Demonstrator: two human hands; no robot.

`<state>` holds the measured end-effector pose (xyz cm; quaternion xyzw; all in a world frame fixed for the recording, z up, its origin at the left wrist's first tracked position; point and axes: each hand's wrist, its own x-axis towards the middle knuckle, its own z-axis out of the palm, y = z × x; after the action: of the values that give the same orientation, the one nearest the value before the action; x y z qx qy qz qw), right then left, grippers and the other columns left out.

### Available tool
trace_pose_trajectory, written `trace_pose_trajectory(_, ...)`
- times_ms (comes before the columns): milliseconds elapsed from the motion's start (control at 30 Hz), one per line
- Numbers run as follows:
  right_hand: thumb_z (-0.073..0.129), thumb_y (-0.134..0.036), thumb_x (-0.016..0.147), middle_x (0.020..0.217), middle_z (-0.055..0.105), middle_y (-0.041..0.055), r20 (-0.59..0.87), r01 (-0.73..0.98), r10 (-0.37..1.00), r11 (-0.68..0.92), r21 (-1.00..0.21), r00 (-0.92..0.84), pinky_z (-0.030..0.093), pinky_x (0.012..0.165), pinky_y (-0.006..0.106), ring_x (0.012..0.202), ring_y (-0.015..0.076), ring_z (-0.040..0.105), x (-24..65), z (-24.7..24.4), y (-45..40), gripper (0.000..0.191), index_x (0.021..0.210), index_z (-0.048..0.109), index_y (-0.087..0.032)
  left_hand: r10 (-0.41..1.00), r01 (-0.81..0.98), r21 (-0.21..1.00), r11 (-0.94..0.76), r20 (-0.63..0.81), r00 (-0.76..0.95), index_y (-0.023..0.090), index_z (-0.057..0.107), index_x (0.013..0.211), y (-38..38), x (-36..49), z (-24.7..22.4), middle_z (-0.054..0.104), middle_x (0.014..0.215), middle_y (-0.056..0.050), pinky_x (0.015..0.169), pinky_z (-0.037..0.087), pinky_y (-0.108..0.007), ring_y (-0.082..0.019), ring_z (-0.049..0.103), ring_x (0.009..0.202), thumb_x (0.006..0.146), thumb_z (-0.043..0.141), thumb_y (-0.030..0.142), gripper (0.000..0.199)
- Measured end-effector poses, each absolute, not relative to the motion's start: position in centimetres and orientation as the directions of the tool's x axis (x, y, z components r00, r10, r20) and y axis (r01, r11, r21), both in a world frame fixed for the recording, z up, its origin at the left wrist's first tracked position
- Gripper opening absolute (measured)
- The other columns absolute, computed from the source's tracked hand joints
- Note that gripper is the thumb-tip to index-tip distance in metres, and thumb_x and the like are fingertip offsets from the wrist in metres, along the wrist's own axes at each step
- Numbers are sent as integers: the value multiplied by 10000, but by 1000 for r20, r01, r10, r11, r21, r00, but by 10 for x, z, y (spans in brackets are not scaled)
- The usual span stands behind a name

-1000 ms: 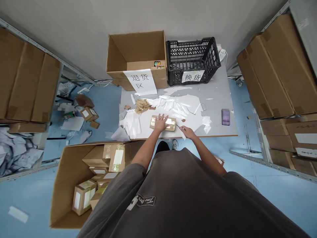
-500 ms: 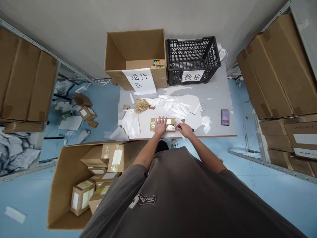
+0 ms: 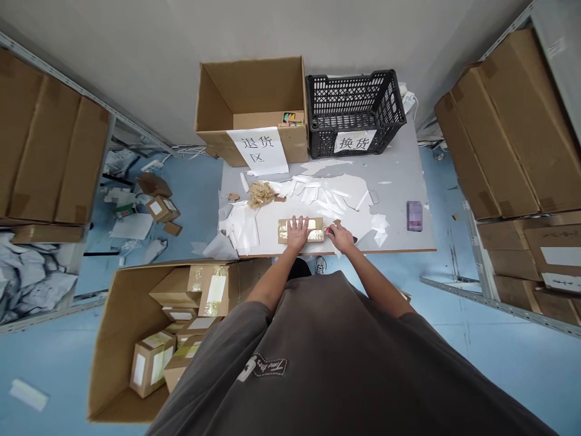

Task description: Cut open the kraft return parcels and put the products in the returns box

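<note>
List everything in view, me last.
Small taped cardboard box: one, brown, table's near edge
Slim handled tool: one, red-and-black, right hand
Rectangular table: one, grey, centre
Open cardboard box with sign: one, brown, table's far left
Lattice plastic crate: one, black, beside it
Crumpled tape wad: one, tan, table's left
Paper scraps: many, white, across table
Flat rectangular object: one, purple, table's right
Large open carton: one, brown, lower left
Small boxes: several, brown, inside
Shelved cartons: several, brown, both sides
Crumpled packaging: much, whitish, left shelf
Shirt: one, dark-grey, bottom
Left hand: one, on small box
Right hand: one, gripping tool
</note>
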<state>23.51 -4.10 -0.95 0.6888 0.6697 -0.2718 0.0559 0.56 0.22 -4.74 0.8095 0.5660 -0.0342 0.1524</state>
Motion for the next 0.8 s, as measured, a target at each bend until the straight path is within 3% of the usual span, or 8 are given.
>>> trace_pose_trajectory(233, 468, -489, 1158, 1469, 608, 151, -435, 936, 900, -153, -317, 0, 503, 942, 372, 1185, 309, 662, 232, -14, -39, 358, 1371, 646, -264, 921, 934, 225, -278, -214, 325, 190, 433, 1727, 3, 7, -54, 446, 1755, -184, 1368, 176, -670, -426, 266, 1695, 1126, 489, 497, 677)
trace_pose_trajectory(367, 493, -474, 1141, 1351, 665, 153, -430, 898, 901, -234, -372, 56, 492, 966, 385, 1184, 327, 660, 239, -17, -47, 348, 1366, 641, -254, 931, 932, 252, -260, -190, 311, 182, 450, 1716, 2, 8, -58, 460, 1747, -184, 1366, 177, -677, -424, 280, 1690, 1140, 445, 463, 641)
trace_pose_trajectory(533, 357, -530, 1141, 1247, 715, 140, -405, 685, 844, -526, -504, 350, 499, 933, 392, 1105, 320, 676, 255, -24, -57, 426, 1345, 602, -248, 940, 926, 284, -249, -158, 302, 197, 492, 1692, 2, 7, -60, 494, 1724, -186, 1365, 169, -677, -416, 308, 1681, 1146, 429, 455, 607)
trace_pose_trajectory(667, 536, -646, 1018, 1074, 755, 64, -525, 480, 801, -595, -645, 287, 511, 926, 376, 1010, 297, 698, 245, -33, -57, 396, 1148, 615, -280, 943, 927, 283, -245, -153, 296, 198, 507, 1681, 4, 10, -54, 503, 1718, -186, 1364, 182, -660, -418, 329, 1671, 1144, 418, 469, 608)
trace_pose_trajectory(800, 737, -688, 821, 1099, 762, 54, -613, 297, 731, -682, -668, 301, 541, 946, 357, 1029, 275, 710, 215, -46, -59, 503, 1067, 588, -275, 945, 938, 266, -221, -180, 273, 204, 490, 1690, 4, 15, -42, 503, 1716, -193, 1347, 210, -664, -424, 349, 1654, 1131, 429, 484, 628)
